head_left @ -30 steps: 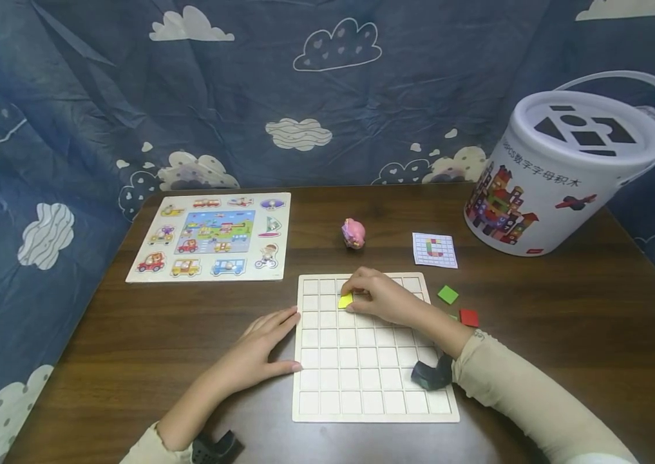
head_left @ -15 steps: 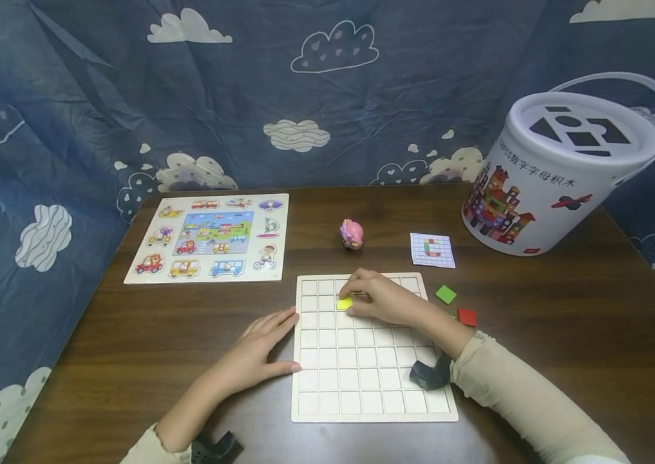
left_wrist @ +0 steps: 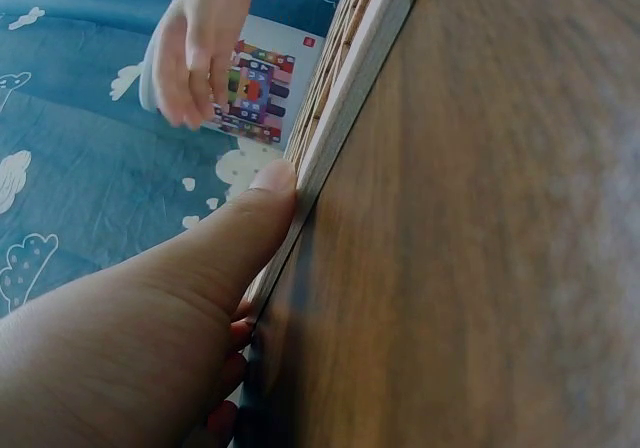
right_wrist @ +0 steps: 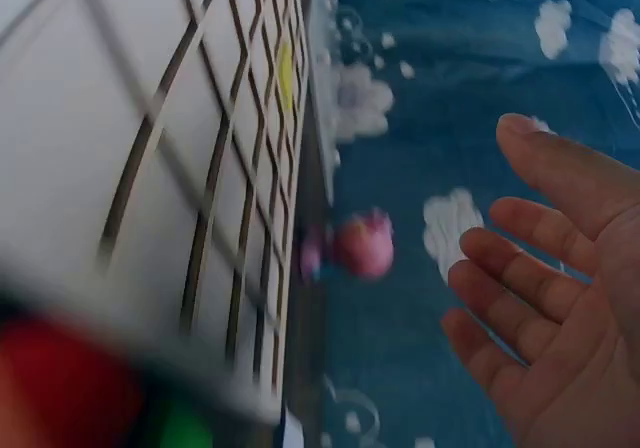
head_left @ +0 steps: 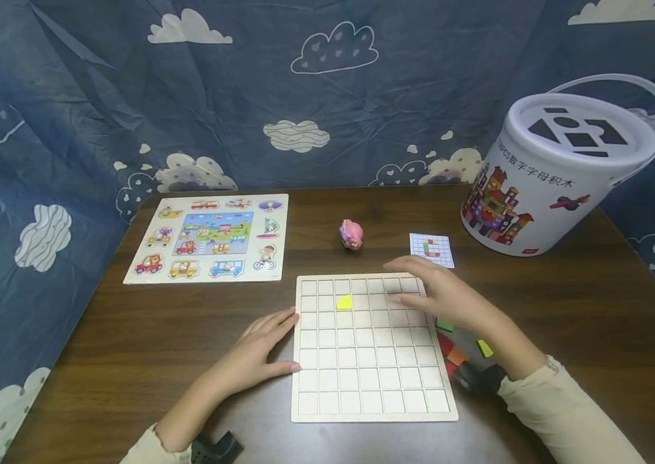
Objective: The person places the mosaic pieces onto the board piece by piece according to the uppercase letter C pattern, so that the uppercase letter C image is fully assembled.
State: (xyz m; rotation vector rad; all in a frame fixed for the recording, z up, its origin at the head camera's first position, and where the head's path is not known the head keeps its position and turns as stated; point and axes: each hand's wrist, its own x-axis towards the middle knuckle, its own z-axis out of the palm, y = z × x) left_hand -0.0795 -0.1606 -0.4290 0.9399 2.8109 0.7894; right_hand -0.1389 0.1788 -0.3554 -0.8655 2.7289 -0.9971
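A pale wooden grid board (head_left: 362, 374) lies on the table, its cells all white but for one yellow piece (head_left: 344, 302), rounded at one corner, near the upper left. My left hand (head_left: 257, 351) rests with fingers spread at the board's left edge; in the left wrist view its thumb (left_wrist: 270, 178) touches the edge. My right hand (head_left: 443, 290) hovers over the board's upper right, thumb and fingers apart and holding nothing, as the right wrist view also shows. Beside the board, partly under the right arm, lie a green piece (head_left: 444, 325), an orange piece (head_left: 457, 356), red pieces and another yellow piece (head_left: 485, 348).
A printed pattern card (head_left: 431, 250) lies beyond the board, with a pink toy (head_left: 351, 234) to its left. A vehicle puzzle board (head_left: 208, 238) is at the back left. A white block bucket (head_left: 559, 174) with a handle stands at the back right, before a blue cloud-patterned cloth (head_left: 362, 96).
My right hand has let go of the yellow piece, leaving it in a board cell, and has moved right. Loose pieces beside the board have come into view. My left hand stays put.
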